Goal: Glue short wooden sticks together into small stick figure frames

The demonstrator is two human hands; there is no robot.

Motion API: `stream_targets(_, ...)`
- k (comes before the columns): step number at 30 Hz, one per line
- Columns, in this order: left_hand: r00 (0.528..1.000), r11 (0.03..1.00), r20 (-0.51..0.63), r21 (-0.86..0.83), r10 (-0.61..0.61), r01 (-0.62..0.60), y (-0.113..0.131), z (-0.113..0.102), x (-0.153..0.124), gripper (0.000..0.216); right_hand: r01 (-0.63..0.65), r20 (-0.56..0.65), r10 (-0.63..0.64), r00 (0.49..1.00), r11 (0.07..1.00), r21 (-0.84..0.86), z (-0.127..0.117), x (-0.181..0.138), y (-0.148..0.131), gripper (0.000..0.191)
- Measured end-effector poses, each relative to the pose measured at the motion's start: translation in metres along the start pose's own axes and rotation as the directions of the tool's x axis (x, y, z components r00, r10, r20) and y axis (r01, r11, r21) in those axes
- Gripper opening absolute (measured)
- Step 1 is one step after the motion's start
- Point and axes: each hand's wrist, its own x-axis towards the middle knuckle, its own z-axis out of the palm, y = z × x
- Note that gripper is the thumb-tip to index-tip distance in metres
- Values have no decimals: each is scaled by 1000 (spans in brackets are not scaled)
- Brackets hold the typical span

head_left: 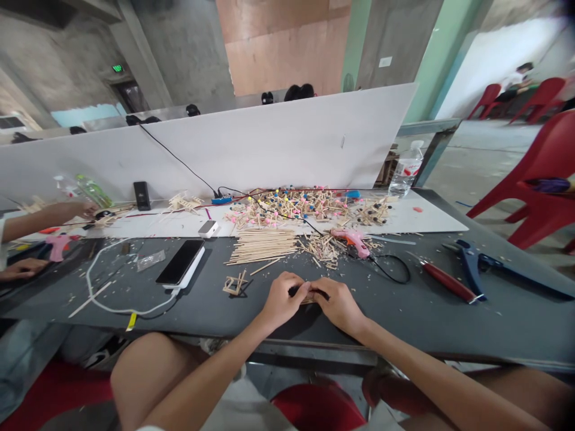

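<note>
On the near side of the row of wooden sticks, a mostly hidden wooden-stick piece is pinched by the left hand and right hand, apparently being joined, and steady fingertip pressure is likely called for next.

Both hands — on wooden piece

2 pink glue guns, center right and far left; 1 smartphone, left; 1 red-handled tool, right; wooden sticks: uncountable.
</note>
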Motion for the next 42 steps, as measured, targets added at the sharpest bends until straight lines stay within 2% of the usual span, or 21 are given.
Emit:
stream_targets(10,1000,1000,15,-16,2,-2,2,-1,2,36,34,-27,-35,999,999,-30,-4,-2,-6,14)
stream_targets(15,1000,1000,5,-20,-4,4,1,0,1,34,54,-12,-54,998,998,-16,-7,-1,-10,24)
stream_targets(22,1000,1000,7,-11,3,-3,-1,1,1,34,-61,-7,63,998,985,160,-10,2,-8,27)
stream_targets(26,1000,1000,12,-18,4,-4,-2,1,1,34,-156,36,152,988,943,294,-10,4,-6,30)
stream_targets(31,1000,1000,9,-22,8,-8,-2,1,1,35,-227,96,206,974,881,415,-10,7,-3,38)
stream_targets(37,1000,999,23,-33,13,-12,-2,0,1,35,-269,209,190,959,845,463,-12,10,3,45)
stream_targets(42,1000,999,21,-45,22,-21,-6,1,1,35,-259,215,181,960,867,426,-10,10,4,49)
